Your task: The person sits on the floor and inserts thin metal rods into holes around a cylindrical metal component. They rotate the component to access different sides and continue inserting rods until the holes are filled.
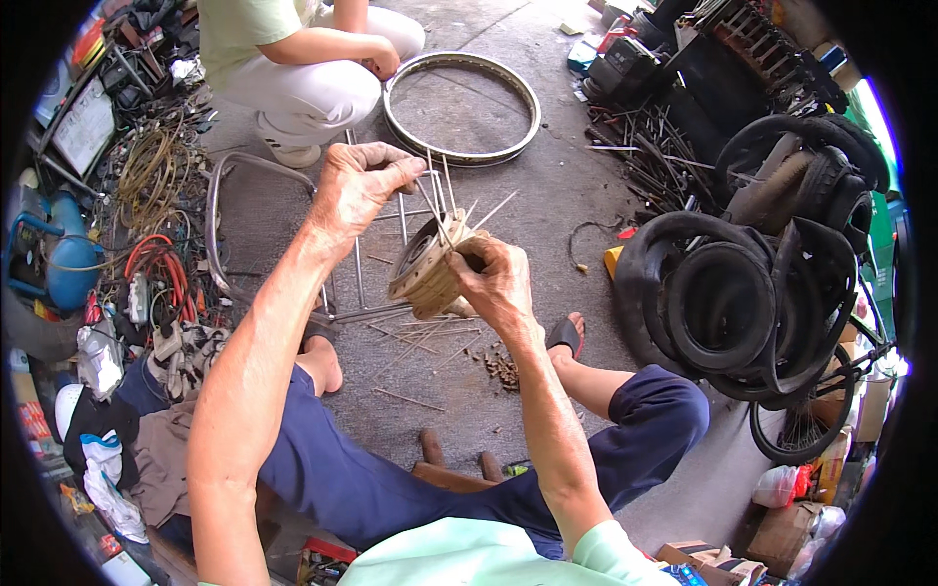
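My right hand (496, 283) grips a dusty metal wheel hub (426, 285) by its flange and holds it tilted above the floor. Several thin spokes (500, 209) stick up and outward from the hub. Above and to the left, the fingertips of my left hand (360, 186) are pinched on the upper end of a spoke (427, 198) that runs down to the hub. Loose spokes (410, 399) lie on the concrete below, beside a small pile of brownish metal bits (502, 370). The hub's far side is partly hidden.
A bare wheel rim (536, 109) lies ahead, near a squatting person (313, 83). A metal tube frame (217, 230) rests at left by tangled cables (147, 176). Black tires (718, 298) are heaped at right, below a pile of metal rods (645, 161).
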Demonstrator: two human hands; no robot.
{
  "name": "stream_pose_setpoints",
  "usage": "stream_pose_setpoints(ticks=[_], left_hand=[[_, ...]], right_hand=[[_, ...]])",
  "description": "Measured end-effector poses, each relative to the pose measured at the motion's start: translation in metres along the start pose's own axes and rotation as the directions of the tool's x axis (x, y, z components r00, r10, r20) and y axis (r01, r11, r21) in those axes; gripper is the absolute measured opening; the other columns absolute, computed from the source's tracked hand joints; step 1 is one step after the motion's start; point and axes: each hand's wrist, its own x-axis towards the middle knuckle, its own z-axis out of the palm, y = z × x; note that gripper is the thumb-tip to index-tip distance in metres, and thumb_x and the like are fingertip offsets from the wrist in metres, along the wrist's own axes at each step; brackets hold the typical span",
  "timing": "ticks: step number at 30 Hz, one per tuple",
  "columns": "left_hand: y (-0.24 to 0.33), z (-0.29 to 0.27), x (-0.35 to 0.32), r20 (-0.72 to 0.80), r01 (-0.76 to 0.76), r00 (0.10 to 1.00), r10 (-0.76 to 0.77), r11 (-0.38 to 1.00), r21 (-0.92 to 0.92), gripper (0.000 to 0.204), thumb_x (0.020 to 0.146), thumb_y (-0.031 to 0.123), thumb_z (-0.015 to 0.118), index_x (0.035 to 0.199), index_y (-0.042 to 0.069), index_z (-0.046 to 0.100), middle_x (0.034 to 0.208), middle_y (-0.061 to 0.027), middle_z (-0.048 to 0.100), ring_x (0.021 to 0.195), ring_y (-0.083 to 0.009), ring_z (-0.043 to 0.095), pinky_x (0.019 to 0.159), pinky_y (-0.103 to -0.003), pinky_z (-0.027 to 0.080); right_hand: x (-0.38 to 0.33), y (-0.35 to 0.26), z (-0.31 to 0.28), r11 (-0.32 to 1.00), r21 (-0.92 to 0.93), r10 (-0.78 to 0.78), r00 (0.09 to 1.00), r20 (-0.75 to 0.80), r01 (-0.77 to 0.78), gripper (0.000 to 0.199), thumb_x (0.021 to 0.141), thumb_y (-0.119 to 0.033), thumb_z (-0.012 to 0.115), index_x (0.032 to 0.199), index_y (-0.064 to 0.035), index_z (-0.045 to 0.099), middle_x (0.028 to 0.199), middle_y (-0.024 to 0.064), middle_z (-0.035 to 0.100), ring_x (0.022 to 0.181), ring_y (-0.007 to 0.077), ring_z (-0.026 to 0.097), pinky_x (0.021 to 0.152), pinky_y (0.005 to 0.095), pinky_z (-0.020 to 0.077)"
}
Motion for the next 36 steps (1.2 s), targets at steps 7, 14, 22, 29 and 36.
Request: stream_pose_setpoints(ticks=[7, 14, 22, 29, 36], left_hand=[[0.036, 0.030, -0.016, 0.056, 0.094, 0.995, -0.087, 0.987, -0.133, 0.020, 0.092, 0.023, 0.069, 0.097, 0.004, 0.073, 0.083, -0.0035, 0.072, 0.074, -0.0094, 0.065, 0.070, -0.023, 0.050], [-0.022, 0.021, -0.008, 0.085, 0.053, 0.994, -0.072, 0.977, 0.206, 0.018, 0.087, 0.015, 0.065, 0.083, -0.001, 0.070, 0.069, -0.0019, 0.066, 0.065, -0.0079, 0.057, 0.061, -0.027, 0.048], [-0.023, 0.013, -0.022, 0.302, 0.069, 0.907, -0.294, 0.810, 0.583, 0.040, 0.079, 0.017, 0.071, 0.110, -0.009, 0.065, 0.091, -0.0194, 0.072, 0.086, -0.0250, 0.069, 0.080, -0.037, 0.053], [-0.013, 0.027, -0.024, 0.311, 0.046, 0.864, -0.396, 0.677, 0.734, 0.042, 0.081, 0.014, 0.067, 0.118, -0.006, 0.061, 0.102, -0.0244, 0.070, 0.098, -0.0295, 0.069, 0.088, -0.040, 0.051], [-0.013, 0.027, -0.022, 0.334, 0.085, 0.848, -0.412, 0.727, 0.681, 0.052, 0.081, 0.010, 0.066, 0.129, -0.005, 0.055, 0.106, -0.0252, 0.069, 0.102, -0.0311, 0.068, 0.091, -0.040, 0.051]], right_hand=[[0.001, -0.016, -0.007, 0.997, 0.044, -0.061, 0.979, -0.196, 0.071, 0.015, 0.083, -0.013, 0.072, 0.083, 0.0020, 0.071, 0.070, 0.0113, 0.067, 0.060, 0.0170, 0.064, 0.058, 0.0293, 0.0498], [0.013, 0.011, -0.004, 0.940, -0.005, 0.318, 0.880, -0.353, -0.342, 0.036, 0.084, -0.035, 0.069, 0.079, 0.0005, 0.073, 0.065, 0.0181, 0.067, 0.062, 0.0299, 0.068, 0.063, 0.0381, 0.0518], [0.040, 0.037, -0.011, 0.724, 0.493, 0.516, 0.853, 0.076, -0.482, 0.031, 0.080, -0.028, 0.078, 0.093, -0.0005, 0.071, 0.068, -0.0015, 0.061, 0.052, 0.0074, 0.049, 0.043, 0.0239, 0.0358], [0.038, 0.051, -0.018, 0.404, 0.777, 0.532, 0.815, 0.231, -0.484, 0.013, 0.082, -0.013, 0.076, 0.083, -0.0049, 0.066, 0.063, -0.0040, 0.055, 0.050, 0.0030, 0.046, 0.041, 0.0196, 0.0314], [0.035, 0.054, -0.024, 0.354, 0.843, 0.370, 0.888, 0.272, -0.406, 0.012, 0.085, -0.014, 0.070, 0.087, -0.0031, 0.066, 0.059, -0.0050, 0.043, 0.047, 0.0051, 0.033, 0.045, 0.0223, 0.0272]])
